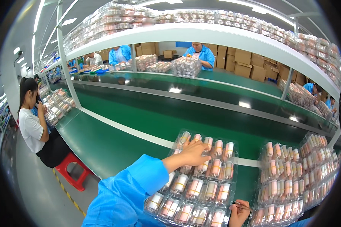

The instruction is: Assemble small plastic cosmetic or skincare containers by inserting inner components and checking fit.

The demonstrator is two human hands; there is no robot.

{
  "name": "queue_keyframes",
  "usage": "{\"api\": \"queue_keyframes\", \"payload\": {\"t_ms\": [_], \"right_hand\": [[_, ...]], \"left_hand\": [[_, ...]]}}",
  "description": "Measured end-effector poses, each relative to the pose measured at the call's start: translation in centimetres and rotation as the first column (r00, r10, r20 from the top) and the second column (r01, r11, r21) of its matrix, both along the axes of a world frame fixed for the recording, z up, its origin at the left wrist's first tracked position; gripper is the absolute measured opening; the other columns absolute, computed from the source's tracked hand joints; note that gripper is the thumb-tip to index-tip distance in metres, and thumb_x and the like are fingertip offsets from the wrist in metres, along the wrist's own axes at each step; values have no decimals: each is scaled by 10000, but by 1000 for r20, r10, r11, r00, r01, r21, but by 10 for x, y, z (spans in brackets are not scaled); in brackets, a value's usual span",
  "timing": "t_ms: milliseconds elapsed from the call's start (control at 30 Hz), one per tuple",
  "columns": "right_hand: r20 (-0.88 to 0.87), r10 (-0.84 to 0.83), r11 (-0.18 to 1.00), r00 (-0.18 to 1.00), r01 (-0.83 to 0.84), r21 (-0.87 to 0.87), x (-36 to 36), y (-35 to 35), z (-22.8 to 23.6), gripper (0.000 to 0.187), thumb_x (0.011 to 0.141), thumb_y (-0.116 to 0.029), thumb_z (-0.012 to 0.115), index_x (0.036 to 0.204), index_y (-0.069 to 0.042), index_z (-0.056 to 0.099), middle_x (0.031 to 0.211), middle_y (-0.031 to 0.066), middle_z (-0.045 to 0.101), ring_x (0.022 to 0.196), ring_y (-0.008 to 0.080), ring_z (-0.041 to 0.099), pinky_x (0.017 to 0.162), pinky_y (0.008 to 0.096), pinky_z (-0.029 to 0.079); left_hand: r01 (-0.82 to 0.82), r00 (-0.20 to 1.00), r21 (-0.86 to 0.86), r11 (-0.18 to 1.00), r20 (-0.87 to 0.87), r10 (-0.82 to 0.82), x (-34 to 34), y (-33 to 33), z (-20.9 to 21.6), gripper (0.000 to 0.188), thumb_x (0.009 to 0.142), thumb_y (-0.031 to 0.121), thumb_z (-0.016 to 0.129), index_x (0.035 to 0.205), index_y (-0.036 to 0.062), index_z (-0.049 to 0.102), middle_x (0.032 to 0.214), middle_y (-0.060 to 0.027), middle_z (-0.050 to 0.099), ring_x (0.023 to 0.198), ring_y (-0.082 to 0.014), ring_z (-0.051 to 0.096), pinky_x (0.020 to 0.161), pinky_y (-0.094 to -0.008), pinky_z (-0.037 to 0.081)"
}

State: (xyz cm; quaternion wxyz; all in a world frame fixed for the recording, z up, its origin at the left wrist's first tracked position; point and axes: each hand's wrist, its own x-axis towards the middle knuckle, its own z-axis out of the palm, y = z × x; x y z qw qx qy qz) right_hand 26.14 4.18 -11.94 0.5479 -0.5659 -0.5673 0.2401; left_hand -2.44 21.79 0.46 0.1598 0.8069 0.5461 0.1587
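Before me is a clear plastic blister tray point(234, 178) with rows of small pink and white cylinders point(195, 188), many with a thin yellow band around them. My left hand point(193, 153), in a blue sleeve, reaches across its far rows with fingers spread, touching or just above the cylinders there. At the tray's near right corner is my right hand point(239, 215), partly cut off by the lower edge. Its fingers are closed on a thin, dark, stick-like tool point(243, 206), whose exact kind is too small to tell.
Stacked filled trays point(280, 185) stand close on the right. The green bench point(113, 147) borders a dark conveyor belt point(159, 94), with a shelf point(178, 32) of filled trays above. At left, a person point(34, 121) sits on a red stool point(74, 170). Others work across the belt.
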Motion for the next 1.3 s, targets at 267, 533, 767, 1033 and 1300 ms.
{"api": "queue_keyframes", "payload": {"t_ms": [267,533,767,1033,1300], "right_hand": [[48,4,999,999,-2,-35,1,4,-4,172,874,-36,643,1035,17,617,944,76,621,851,142,584,776,259,478],[-46,-44,993,998,38,-115,-3,2,6,156,874,-17,628,1027,16,618,931,73,615,838,131,571,772,260,473],[10,-51,994,999,52,-101,3,5,-7,159,875,-18,630,1030,17,620,928,72,621,824,126,571,758,257,471],[24,-51,996,998,53,-71,5,5,-12,166,872,-4,632,1035,23,621,939,68,622,836,123,568,756,254,470],[-9,-39,992,999,37,-118,2,3,-2,148,878,-8,629,1024,16,618,950,70,618,851,126,569,777,257,470]], "left_hand": [[-162,973,46,986,171,152,-73,0,-30,429,837,331,670,1198,117,581,1184,-149,541,1131,-337,473,980,-439,362],[-388,921,113,915,91,379,-55,27,-24,385,834,297,664,1147,90,578,1092,-148,521,1093,-327,495,894,-440,447],[-432,901,229,872,78,426,-61,64,-53,426,856,318,629,1213,92,568,1157,-134,522,1145,-307,476,899,-449,406],[-397,915,177,900,-5,404,-54,69,-44,368,845,310,631,1144,106,566,1158,-142,526,1129,-298,465,894,-454,374],[-298,952,336,894,180,249,-51,53,-41,370,771,198,702,1067,94,506,992,-140,580,918,-351,576,843,-475,413]]}}
